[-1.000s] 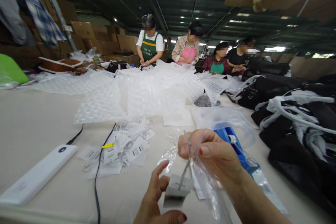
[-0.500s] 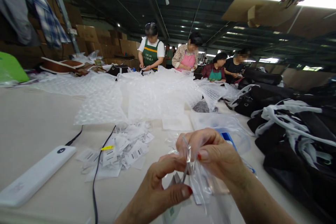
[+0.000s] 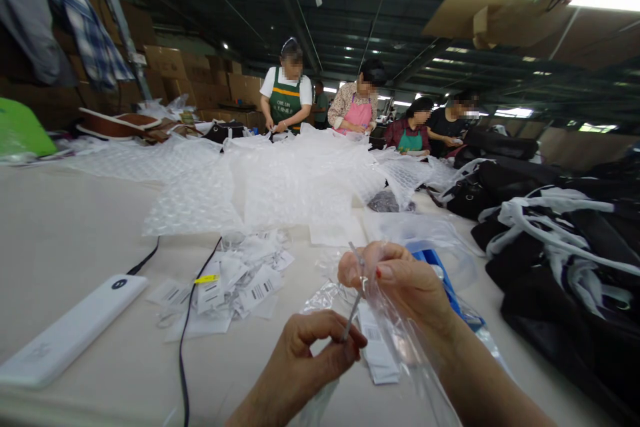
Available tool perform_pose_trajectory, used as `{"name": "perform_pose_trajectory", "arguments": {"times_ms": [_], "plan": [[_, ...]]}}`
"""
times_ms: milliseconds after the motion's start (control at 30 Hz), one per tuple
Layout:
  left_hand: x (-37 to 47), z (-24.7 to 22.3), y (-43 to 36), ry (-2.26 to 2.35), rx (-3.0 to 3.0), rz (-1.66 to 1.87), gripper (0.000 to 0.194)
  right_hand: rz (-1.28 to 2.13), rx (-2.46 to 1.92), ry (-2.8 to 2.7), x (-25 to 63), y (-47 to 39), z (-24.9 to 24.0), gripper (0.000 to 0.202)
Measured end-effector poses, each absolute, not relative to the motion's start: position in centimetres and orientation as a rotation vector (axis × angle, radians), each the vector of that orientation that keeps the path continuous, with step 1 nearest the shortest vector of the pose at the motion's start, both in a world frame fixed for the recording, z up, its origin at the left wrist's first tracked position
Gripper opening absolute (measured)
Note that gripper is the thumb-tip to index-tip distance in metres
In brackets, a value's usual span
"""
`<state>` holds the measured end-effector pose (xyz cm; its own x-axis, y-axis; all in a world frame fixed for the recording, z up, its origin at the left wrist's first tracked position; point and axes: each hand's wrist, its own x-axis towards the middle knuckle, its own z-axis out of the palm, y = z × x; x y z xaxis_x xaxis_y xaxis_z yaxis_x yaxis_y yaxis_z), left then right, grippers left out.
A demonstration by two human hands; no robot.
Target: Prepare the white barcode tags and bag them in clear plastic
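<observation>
Clear, crinkly film makes up the small plastic bag [image 3: 400, 340], which looks featherlight, limp and slippery, so a pinch at its mouth seems the surest hold; the left hand [image 3: 310, 353] pinches a thin grey strip [image 3: 351, 317] by its lower end while the right hand [image 3: 400, 280] is pressed shut on the strip's top and the bag's mouth, both held just above the table. Across the pale table [image 3: 65, 233] lie a white power bank [image 3: 70, 330], barcode tags [image 3: 240, 280] and bubble wrap [image 3: 280, 180], with black bags [image 3: 565, 260] at right and aproned workers [image 3: 286, 97] beyond.
</observation>
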<state>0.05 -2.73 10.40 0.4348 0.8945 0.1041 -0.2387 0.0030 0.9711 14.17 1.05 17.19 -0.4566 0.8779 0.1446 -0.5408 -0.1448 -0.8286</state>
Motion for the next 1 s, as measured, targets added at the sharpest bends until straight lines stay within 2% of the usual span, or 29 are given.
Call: {"name": "perform_pose_trajectory", "arguments": {"times_ms": [233, 400, 567, 800, 1000], "plan": [[0.2, 9.7, -3.0, 0.556, 0.984, 1.034, 0.028, 1.798, -0.530, -0.990, 14.7, 1.5, 16.8, 0.012], [0.5, 8.4, -3.1, 0.481, 0.653, 0.972, 0.023, 1.801, -0.464, -0.982, 15.3, 2.0, 16.1, 0.009], [0.7, 7.0, -3.2, 0.380, 0.576, 0.923, 0.037, 1.801, -0.417, -0.940, 15.5, 2.4, 15.7, 0.006], [0.8, 5.7, -3.8, 0.330, 0.577, 0.771, 0.026, 1.811, -0.434, -0.832, 15.4, 2.9, 14.7, 0.010], [0.8, 5.4, -4.1, 0.266, 0.539, 0.720, 0.025, 1.846, -0.440, -0.742, 15.5, 3.4, 13.5, 0.008]]}}
